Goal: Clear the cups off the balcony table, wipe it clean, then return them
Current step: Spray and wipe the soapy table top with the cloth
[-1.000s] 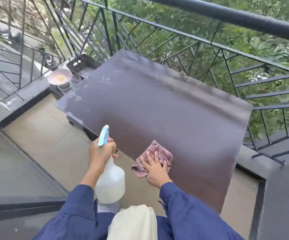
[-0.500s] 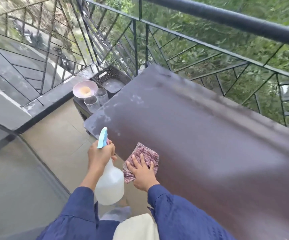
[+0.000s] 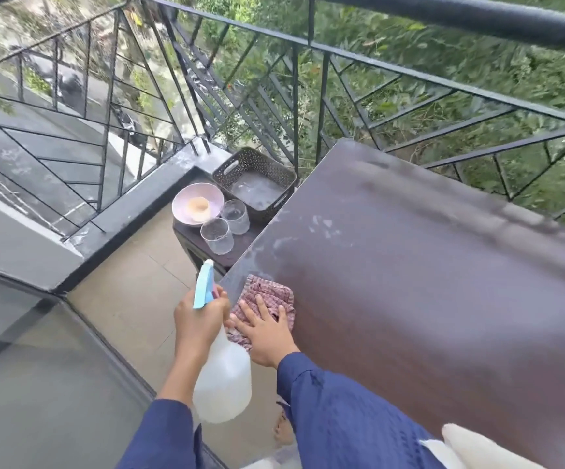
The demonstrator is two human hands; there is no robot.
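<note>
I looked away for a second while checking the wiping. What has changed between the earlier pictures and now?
The right hand has slid the checked red cloth left along the near edge of the dark brown table to its left corner, below the whitish smears. Unchanged: the left hand keeps its grip on the translucent spray bottle; both clear glass cups stay on the side stand beside the pink bowl.

table (image 3: 426,299) cut off right, cloth (image 3: 267,294) partly under right hand (image 3: 267,333)
</note>
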